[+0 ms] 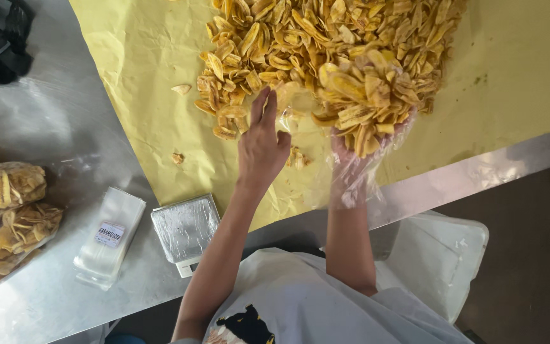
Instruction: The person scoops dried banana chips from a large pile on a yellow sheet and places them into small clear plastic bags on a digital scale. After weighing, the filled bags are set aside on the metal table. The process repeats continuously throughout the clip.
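Just under my wrists, on the steel counter (pixel 52 127), sit a small foil-wrapped scale (pixel 186 227) and a stack of empty clear bags (pixel 109 237). My left hand (pixel 261 148) holds the mouth of a clear bag (pixel 294 105), fingers (pixel 263 105) straight. My right hand (pixel 358 143), in a plastic glove, cups a heap of banana chips (pixel 358 95), fingers curled under them. Beyond lies the big chip pile (pixel 326 32) on yellow paper (pixel 504 70). Far left lie filled bags (pixel 7 216).
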